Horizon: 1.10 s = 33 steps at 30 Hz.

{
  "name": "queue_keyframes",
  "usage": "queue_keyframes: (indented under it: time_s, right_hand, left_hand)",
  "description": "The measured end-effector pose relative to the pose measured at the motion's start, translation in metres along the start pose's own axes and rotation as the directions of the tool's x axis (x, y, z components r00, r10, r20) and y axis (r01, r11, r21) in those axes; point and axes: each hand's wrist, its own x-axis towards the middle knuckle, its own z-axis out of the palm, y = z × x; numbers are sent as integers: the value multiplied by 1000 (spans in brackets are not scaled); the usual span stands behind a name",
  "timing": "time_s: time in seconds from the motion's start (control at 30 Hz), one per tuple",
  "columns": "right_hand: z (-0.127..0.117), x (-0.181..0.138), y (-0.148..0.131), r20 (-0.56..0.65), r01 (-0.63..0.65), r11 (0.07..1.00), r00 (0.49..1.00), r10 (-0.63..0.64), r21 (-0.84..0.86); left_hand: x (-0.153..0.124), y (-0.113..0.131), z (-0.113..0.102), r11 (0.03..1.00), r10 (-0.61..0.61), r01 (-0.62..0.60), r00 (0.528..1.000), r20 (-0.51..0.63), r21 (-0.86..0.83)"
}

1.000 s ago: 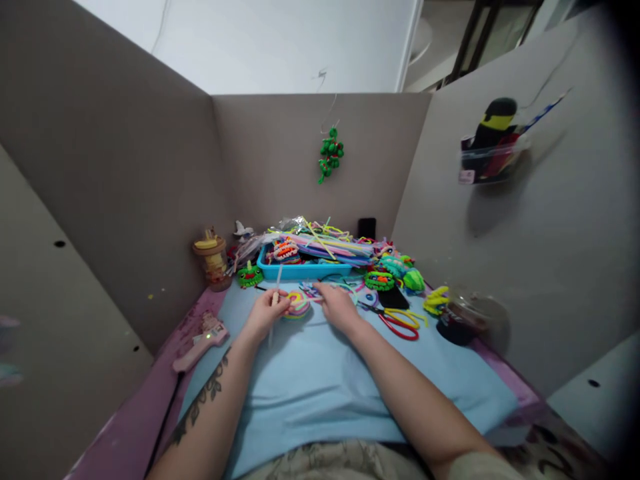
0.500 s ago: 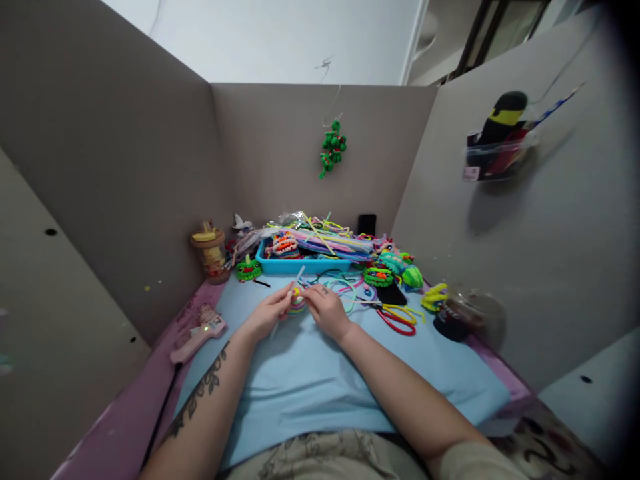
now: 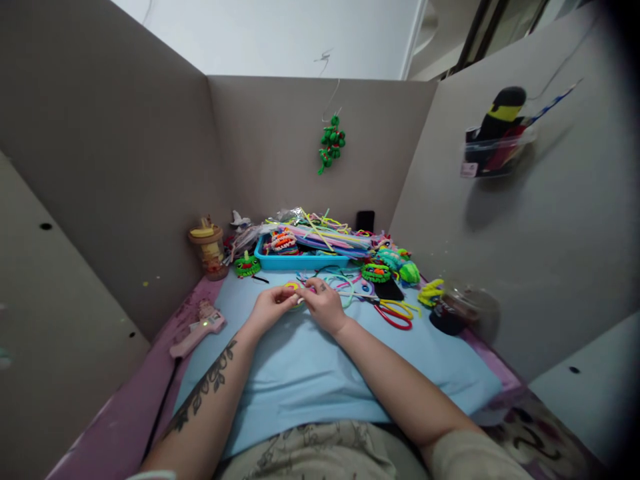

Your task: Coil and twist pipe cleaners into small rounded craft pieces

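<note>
Both hands meet over the middle of the blue cloth, fingers pinched. My left hand [image 3: 275,303] closes on a small yellow, pink and pale pipe-cleaner piece [image 3: 292,287], mostly hidden by the fingers. My right hand [image 3: 323,303] pinches the same piece from the other side, with a whitish bit showing between the fingertips. Just beyond the hands lie loose coloured pipe cleaners [image 3: 350,283]. To the right of my right hand rest red-handled scissors [image 3: 395,317].
A blue tray [image 3: 305,263] heaped with pipe cleaners stands at the back. At left are a pink glue gun [image 3: 197,333], a lidded cup [image 3: 210,250] and a green pipe-cleaner figure [image 3: 247,265]. Another green figure [image 3: 376,272] and a dark-based clear container [image 3: 453,313] stand at right.
My hands have drawn closer together over the piece. The pale strip that stuck up past my left fingers no longer shows there. The camera view has shifted slightly.
</note>
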Motion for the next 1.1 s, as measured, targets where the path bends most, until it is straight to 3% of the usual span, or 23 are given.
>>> queue_keyframes:
  time_s: [0.13,0.5,0.8,1.0,1.1]
  right_hand:
    - [-2,-1,-1,40,0,1000,999,0,-9]
    - [-4,-1,-6,103,9,1000,995,-9,6]
    - [-1,-2,-6,6,-17,997,1000,17,73]
    - [3,-3,-5,-46,9,996,999,-5,93]
    - [5,-3,-5,-85,21,997,996,-14,81]
  left_hand:
    - [1,-5,0,992,33,-32,999,-8,125]
    - [-1,-15,3,954,222,-216,975,-6,206]
    - [-6,-11,4,942,249,-242,968,-3,234]
    - [-6,-9,3,890,309,-289,951,0,353]
    - [-6,-6,3,801,374,-339,927,30,493]
